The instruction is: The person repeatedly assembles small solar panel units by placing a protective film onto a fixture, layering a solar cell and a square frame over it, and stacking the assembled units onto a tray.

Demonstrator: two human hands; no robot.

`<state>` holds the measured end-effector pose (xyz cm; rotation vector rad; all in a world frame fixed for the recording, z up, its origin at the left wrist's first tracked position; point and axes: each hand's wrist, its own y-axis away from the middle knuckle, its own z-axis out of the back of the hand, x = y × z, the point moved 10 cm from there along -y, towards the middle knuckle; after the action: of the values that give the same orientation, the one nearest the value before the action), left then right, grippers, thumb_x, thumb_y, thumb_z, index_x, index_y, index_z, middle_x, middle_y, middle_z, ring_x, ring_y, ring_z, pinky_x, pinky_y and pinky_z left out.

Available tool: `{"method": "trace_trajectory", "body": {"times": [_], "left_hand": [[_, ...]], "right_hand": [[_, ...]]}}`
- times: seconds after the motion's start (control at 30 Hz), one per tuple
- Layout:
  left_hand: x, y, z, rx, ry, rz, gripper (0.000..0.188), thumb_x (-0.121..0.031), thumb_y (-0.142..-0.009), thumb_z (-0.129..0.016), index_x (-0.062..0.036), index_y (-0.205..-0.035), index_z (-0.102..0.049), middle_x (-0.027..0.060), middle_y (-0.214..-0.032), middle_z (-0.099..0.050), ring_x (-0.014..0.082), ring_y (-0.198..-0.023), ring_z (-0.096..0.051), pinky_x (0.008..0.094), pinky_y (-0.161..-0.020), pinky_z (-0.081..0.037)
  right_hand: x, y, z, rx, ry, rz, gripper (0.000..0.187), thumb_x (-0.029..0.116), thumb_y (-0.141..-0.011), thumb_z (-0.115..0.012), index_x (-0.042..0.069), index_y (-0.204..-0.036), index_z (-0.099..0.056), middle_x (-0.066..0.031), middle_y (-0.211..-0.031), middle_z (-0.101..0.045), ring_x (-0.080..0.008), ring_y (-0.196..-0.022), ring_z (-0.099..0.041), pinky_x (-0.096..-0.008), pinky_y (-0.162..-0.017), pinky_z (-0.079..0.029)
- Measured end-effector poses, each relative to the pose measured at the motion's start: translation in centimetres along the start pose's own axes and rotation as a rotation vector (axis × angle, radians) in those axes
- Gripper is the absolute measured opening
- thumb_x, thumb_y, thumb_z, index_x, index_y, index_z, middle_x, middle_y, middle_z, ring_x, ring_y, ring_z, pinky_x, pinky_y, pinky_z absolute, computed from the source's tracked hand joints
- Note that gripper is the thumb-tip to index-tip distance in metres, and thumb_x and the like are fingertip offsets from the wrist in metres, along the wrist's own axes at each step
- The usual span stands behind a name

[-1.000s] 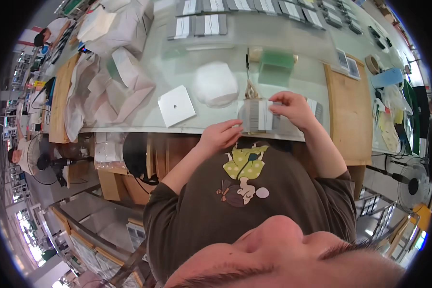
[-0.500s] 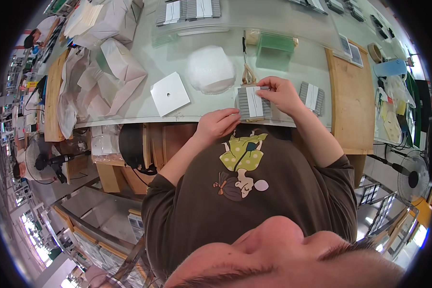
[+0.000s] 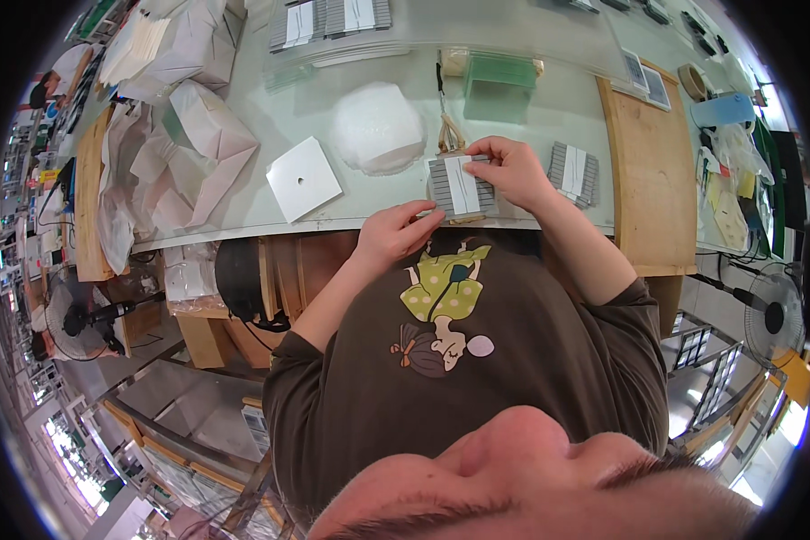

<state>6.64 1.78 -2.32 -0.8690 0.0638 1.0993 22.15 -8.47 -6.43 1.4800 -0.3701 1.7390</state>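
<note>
A grey slatted block [image 3: 462,191] with a white band down its middle lies at the near edge of the table in front of me. At its upper right, my right hand [image 3: 513,173] pinches it with thumb and fingers. My left hand [image 3: 396,229] has its fingertips closed at the block's lower left corner; the tips are partly hidden. A similar banded grey block [image 3: 573,174] rests to the right of my right hand. Just beyond the held block is a brush-like tool [image 3: 449,135] with a dark cord.
A white square sheet [image 3: 304,180] with a small hole and a white foam-like pad [image 3: 378,129] lie to the left. Beyond are a green translucent block [image 3: 499,90] and more banded grey blocks [image 3: 358,13]. Wooden boards [image 3: 652,180] flank the right; crumpled wrapping [image 3: 193,153] is at left.
The whole view has shifted slightly, so the table things appear a little further left. Both hands stay on the same grey slatted block, with little visible movement of the fingers.
</note>
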Motion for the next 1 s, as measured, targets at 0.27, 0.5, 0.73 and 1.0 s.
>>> {"method": "trace_trajectory", "body": {"times": [0.27,0.5,0.73,1.0], "left_hand": [[0.6,0.4,-0.6,0.034,-0.009,0.033,0.030,-0.008,-0.072,-0.071,-0.0139,-0.102,-0.067,0.0041,-0.100,-0.064,0.0153,-0.062,-0.060,0.0274,-0.050,-0.048],[0.5,0.6,-0.7,0.060,-0.021,0.025,0.033,-0.005,-0.072,-0.073,-0.0163,-0.103,-0.069,0.0053,-0.102,-0.064,0.0155,-0.065,-0.062,0.0254,-0.054,-0.051],[0.3,0.5,-0.7,0.065,-0.027,0.010,0.036,-0.005,-0.071,-0.073,-0.0149,-0.105,-0.068,0.0064,-0.104,-0.064,0.0166,-0.066,-0.062,0.0261,-0.055,-0.051],[0.8,1.0,-1.0,0.073,-0.015,0.017,0.036,-0.005,-0.071,-0.073,-0.0148,-0.106,-0.068,0.0066,-0.104,-0.064,0.0176,-0.069,-0.063,0.0273,-0.056,-0.052]], "right_hand": [[0.7,0.5,0.4,-0.042,0.026,0.018,0.021,0.010,-0.081,-0.069,0.001,-0.100,-0.066,0.0038,-0.073,-0.058,-0.0028,-0.062,-0.044,-0.0204,-0.057,-0.040],[1.2,1.8,4.5,-0.286,0.255,0.212,0.018,0.007,-0.084,-0.064,0.004,-0.101,-0.065,-0.0023,-0.092,-0.061,-0.0073,-0.063,-0.047,-0.0218,-0.058,-0.041],[1.0,2.5,3.0,-0.225,0.288,0.321,0.017,0.004,-0.087,-0.057,0.002,-0.103,-0.065,-0.0075,-0.101,-0.062,-0.0150,-0.074,-0.058,-0.0252,-0.068,-0.047],[2.4,2.9,2.5,-0.288,0.479,0.380,0.015,0.011,-0.086,-0.059,0.007,-0.098,-0.067,-0.0077,-0.100,-0.064,-0.0273,-0.081,-0.064,-0.0338,-0.069,-0.052]]}}
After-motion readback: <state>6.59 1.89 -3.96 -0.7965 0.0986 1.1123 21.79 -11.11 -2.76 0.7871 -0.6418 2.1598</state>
